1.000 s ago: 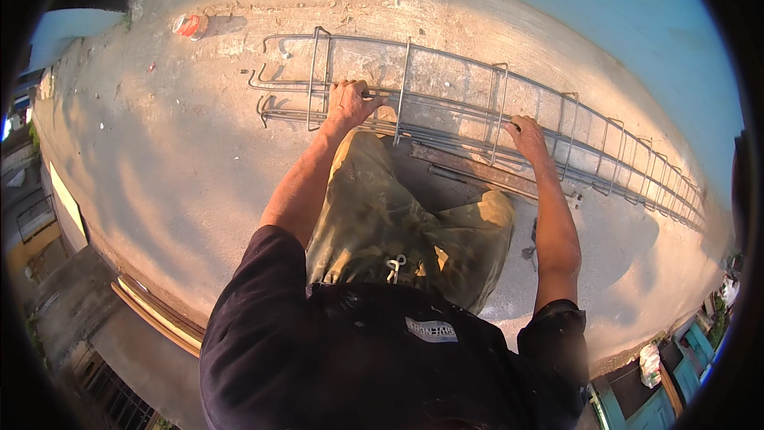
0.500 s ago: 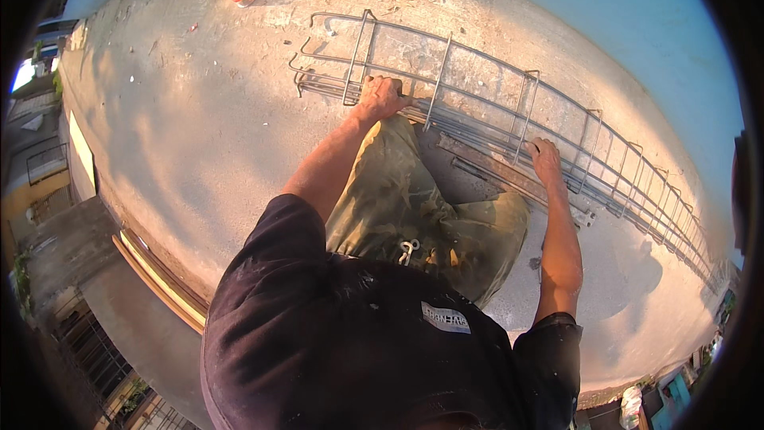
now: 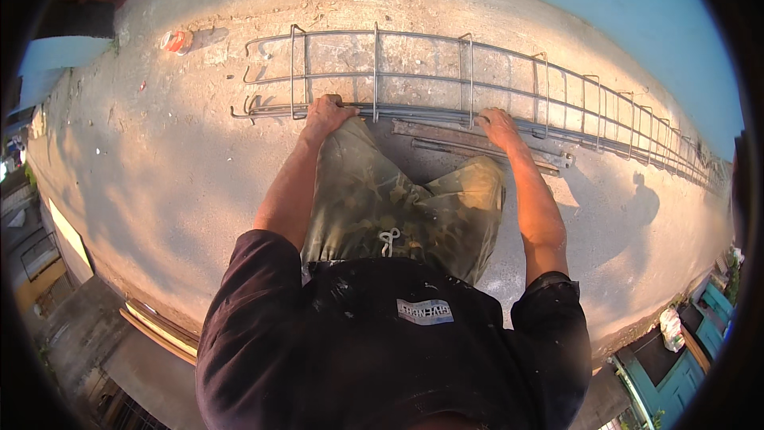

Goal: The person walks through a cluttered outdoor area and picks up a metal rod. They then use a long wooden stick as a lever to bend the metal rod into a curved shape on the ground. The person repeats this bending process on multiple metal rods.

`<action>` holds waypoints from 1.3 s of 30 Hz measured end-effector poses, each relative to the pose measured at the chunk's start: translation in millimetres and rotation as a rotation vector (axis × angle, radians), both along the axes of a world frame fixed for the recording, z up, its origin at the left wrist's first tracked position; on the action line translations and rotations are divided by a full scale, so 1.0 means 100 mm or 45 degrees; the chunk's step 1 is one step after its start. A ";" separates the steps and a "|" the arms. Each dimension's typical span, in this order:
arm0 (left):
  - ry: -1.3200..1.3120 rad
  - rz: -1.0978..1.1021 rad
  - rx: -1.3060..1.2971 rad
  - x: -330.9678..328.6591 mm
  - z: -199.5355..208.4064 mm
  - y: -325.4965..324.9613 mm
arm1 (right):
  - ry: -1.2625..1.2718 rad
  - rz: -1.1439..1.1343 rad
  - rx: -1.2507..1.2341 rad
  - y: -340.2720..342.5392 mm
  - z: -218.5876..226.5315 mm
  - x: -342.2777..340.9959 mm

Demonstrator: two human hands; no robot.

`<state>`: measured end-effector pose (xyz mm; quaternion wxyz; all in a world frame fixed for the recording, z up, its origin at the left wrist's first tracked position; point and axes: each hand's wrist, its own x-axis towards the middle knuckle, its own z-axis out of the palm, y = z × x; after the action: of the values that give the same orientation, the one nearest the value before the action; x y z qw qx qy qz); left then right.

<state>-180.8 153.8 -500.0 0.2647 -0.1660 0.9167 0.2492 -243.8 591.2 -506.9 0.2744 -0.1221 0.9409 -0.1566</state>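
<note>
middle bar (image 3: 342,75) now stands farther from the near bars (image 3: 430,113) than a second ago. left hand (image 3: 325,115), its grip curled round those bars between two ties (image 3: 376,68), could get pinched if the cage (image 3: 471,72) rolled. cage lies along the ground (image 3: 183,175). right hand (image 3: 500,127) touches the same bars, closure unclear; uneven pulling might scrape them on the plank (image 3: 438,134) nearby.

Warm sunlight from the left, shadow (image 3: 635,211) falling rightward, fisheye-curved edges, black rim
</note>
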 end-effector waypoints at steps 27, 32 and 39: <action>0.018 -0.054 -0.130 0.19 0.09 0.31 | 0.095 -0.126 -0.103 0.05 0.04 0.33; -0.018 -0.064 -0.140 0.17 0.10 0.31 | 0.067 -0.225 -0.077 -0.02 0.09 0.36; -0.046 -0.090 -0.133 0.18 0.19 0.38 | 0.056 -0.244 -0.060 0.00 0.10 0.37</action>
<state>-162.5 192.3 -481.2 0.2807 -0.1515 0.9288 0.1885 -206.5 590.8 -497.3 0.2345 -0.0414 0.9501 -0.2013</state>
